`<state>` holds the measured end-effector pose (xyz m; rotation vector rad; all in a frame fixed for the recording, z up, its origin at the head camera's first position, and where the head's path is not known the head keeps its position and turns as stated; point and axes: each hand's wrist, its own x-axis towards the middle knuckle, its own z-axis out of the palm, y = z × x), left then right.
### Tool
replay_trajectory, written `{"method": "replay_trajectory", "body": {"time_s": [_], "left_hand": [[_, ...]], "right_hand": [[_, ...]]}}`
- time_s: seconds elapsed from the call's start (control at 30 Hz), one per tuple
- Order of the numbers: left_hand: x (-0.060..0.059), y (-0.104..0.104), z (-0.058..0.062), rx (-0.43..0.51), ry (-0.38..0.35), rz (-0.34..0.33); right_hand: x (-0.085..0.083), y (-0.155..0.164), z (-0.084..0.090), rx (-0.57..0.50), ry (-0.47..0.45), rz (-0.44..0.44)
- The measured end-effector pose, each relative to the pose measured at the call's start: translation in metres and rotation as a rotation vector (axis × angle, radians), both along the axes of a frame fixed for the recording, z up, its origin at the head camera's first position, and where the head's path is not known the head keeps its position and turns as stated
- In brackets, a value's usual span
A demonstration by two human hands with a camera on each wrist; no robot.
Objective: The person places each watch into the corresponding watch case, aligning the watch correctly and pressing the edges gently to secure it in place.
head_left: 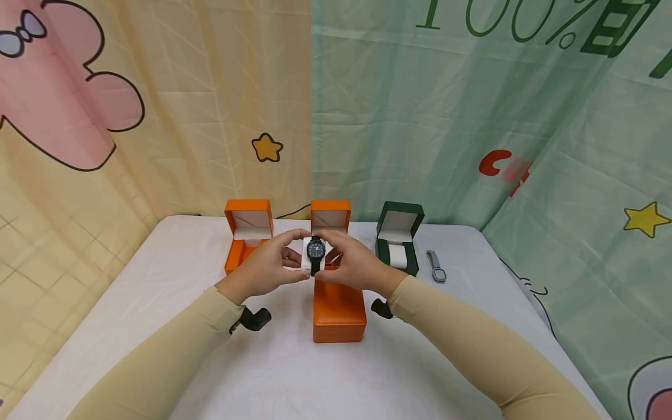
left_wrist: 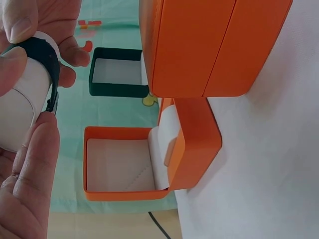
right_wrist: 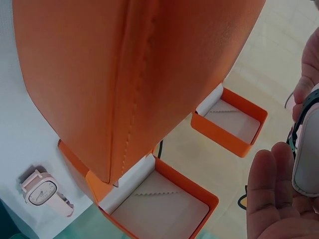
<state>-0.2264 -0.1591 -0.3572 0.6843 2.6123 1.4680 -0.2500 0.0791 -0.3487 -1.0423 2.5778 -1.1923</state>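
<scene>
Both hands hold a black-strapped wristwatch (head_left: 315, 249) wrapped round a white cushion (head_left: 306, 262), above the closed orange box. From the left side, my left hand (head_left: 265, 262) grips it with fingers at the upper end and thumb at the lower. My right hand (head_left: 357, 261) holds the opposite side in the same way. The watch's dark dial faces my head. In the left wrist view the strap (left_wrist: 44, 52) curves over the cushion, with a thumb and finger pressed at it. The right wrist view shows the cushion's pale end (right_wrist: 308, 159) beside my right fingers.
The closed orange box (head_left: 339, 315) stands nearest me. Behind the hands is an open orange box (head_left: 330, 205), with another open orange box (head_left: 248, 205) to its left. An open green box (head_left: 385, 252) with a white cushion stands right, beside a silver watch (head_left: 437, 267).
</scene>
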Motion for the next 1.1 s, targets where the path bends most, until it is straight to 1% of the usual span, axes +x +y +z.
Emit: {"method": "replay_trajectory", "body": {"time_s": [0.43, 0.6, 0.83, 1.1], "left_hand": [[0.0003, 0.0003, 0.0005, 0.016, -0.016, 0.008], [-0.0009, -0.0012, 0.0003, 0.02, -0.02, -0.002], [-0.0019, -0.0046, -0.0006, 0.028, -0.045, -0.004], [-0.0018, -0.0069, -0.0012, 0.032, -0.055, 0.0]], "right_hand": [[0.0032, -0.003, 0.0018, 0.023, -0.015, -0.04], [0.0027, -0.0031, 0.0006, 0.011, 0.004, -0.023], [0.0023, -0.0038, -0.0034, -0.01, 0.035, -0.005], [0.0033, -0.0029, -0.0054, -0.036, 0.041, 0.007]]}}
